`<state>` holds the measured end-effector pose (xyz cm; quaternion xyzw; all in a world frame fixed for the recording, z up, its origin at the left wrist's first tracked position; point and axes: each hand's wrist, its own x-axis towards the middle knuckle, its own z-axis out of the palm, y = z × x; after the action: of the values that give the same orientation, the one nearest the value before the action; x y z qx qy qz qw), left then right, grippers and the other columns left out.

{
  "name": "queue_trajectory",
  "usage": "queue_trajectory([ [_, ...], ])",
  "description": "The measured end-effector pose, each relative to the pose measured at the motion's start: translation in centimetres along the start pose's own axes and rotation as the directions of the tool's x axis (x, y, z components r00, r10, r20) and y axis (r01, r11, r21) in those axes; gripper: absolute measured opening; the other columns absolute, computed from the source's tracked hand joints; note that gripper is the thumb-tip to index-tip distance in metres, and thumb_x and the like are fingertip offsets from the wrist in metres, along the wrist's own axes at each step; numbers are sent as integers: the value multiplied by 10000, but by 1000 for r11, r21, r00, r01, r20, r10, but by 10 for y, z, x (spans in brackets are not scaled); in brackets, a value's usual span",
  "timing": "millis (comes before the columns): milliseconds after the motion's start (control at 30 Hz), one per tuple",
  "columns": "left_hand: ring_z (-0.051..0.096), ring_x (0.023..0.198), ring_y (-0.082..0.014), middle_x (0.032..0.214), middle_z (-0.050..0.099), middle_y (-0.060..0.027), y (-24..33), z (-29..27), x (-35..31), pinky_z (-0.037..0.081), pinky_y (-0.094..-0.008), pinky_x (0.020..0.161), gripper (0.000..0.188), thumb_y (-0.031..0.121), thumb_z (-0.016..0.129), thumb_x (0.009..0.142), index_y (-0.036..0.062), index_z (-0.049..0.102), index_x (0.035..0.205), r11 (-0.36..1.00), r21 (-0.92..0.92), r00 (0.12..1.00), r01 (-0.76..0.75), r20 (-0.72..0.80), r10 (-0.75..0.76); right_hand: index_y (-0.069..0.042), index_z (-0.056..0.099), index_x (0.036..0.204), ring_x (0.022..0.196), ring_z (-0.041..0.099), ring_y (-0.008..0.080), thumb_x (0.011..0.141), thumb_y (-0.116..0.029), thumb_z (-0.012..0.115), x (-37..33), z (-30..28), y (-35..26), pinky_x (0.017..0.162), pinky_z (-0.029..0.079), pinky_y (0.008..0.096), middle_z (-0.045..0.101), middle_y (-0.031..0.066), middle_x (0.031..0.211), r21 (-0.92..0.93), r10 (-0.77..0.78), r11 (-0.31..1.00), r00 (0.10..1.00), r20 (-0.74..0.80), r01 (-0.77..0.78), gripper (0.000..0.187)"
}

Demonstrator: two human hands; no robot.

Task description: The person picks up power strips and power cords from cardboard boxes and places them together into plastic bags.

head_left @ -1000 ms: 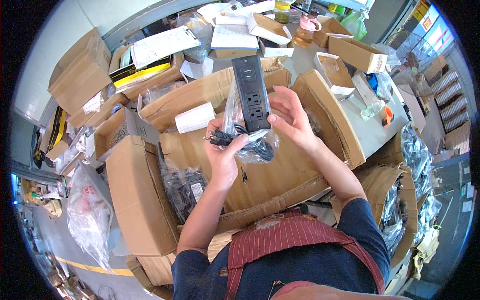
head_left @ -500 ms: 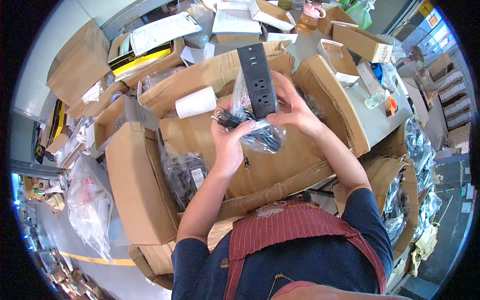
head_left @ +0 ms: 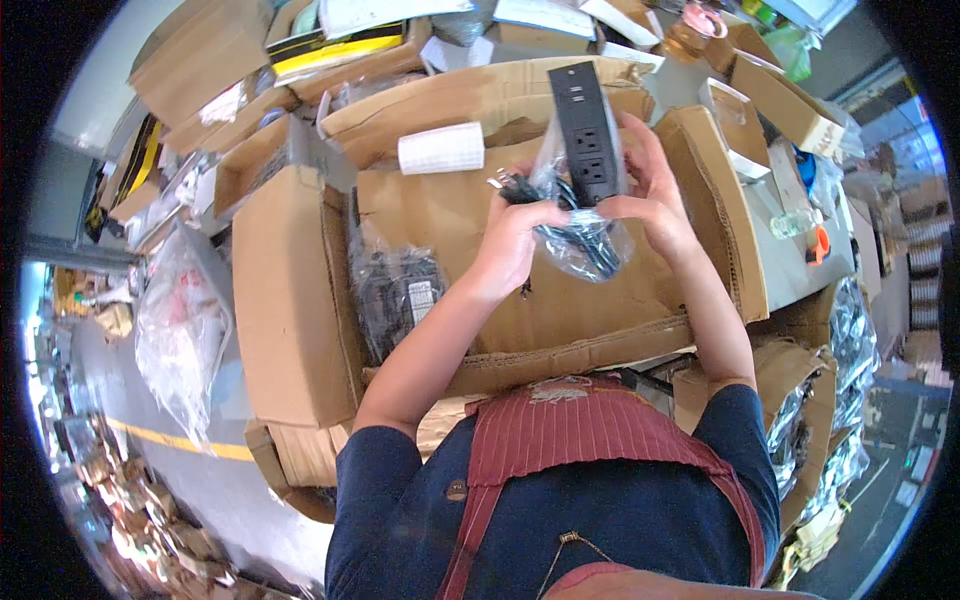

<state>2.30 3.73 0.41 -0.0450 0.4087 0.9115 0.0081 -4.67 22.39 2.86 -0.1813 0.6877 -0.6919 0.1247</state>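
Note:
Above a large open cardboard box (head_left: 480,375), both hands hold a black power strip (head_left: 585,125) with two outlets and USB-like ports facing up. My right hand (head_left: 655,195) grips its lower right side, thumb across the near end. My left hand (head_left: 515,240) is closed on the coiled black cord (head_left: 520,190), its thumb pressing toward the strip's near end; the plug prongs stick out at the left. A clear plastic bag (head_left: 595,250) hangs around the cord below the strip. Inside the box at the left lie bagged black items (head_left: 395,295) with a white label.
A white paper roll (head_left: 440,148) lies at the box's far side. Small cartons (head_left: 785,100) and an orange-handled tool (head_left: 819,243) are on the table at right. A plastic bag (head_left: 185,320) hangs at left; another carton (head_left: 800,400) with plastic-wrapped items stands at right.
My view has shifted, so the box and table appear displaced. Both hands still hold the power strip and cord, with little change in grip.

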Motion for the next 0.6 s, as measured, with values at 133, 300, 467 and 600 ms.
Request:
queue_trajectory([
  [133, 629, 885, -182, 930, 660, -71, 3, -15, 5, 471, -311, 853, 448, -23, 716, 693, -36, 597, 1124, 961, 263, 996, 82, -4, -84, -93, 200, 1532, 1062, 555, 301, 548, -71, 796, 3, -16, 8, 968, 427, 409, 566, 216, 1200, -234, 16, 972, 1000, -7, -17, 1150],
  [300, 528, 1197, -278, 1273, 569, -158, 34, -21, 1, 383, -363, 1065, 746, 106, 793, 707, -39, 468, 1363, 774, 630, 992, -67, -44, 121, -95, 190, 1537, 1095, 577, 312, 566, -90, 785, 4, -35, 15, 994, 419, 393, 573, 249, 1221, -384, 96, 919, 995, -3, -90, 1139],
  [467, 455, 1311, -354, 1355, 533, -211, 62, -79, -29, 352, -408, 1104, 681, 238, 756, 784, 16, 480, 1366, -14, 999, 870, -43, 44, 491, -113, 232, 1515, 1197, 557, 405, 567, -97, 727, 8, -35, 26, 1044, 397, 401, 584, 289, 1260, -581, 112, 810, 993, 27, -75, 1070],
  [600, 609, 1062, -363, 1161, 635, -187, 62, -111, -95, 486, -425, 916, 396, 137, 691, 819, 58, 622, 1200, -130, 991, 928, 7, 42, 371, -129, 244, 1508, 1210, 549, 420, 583, -103, 719, 4, -34, 26, 1035, 410, 413, 584, 295, 1259, -631, 166, 766, 986, 9, -123, 1040],
])
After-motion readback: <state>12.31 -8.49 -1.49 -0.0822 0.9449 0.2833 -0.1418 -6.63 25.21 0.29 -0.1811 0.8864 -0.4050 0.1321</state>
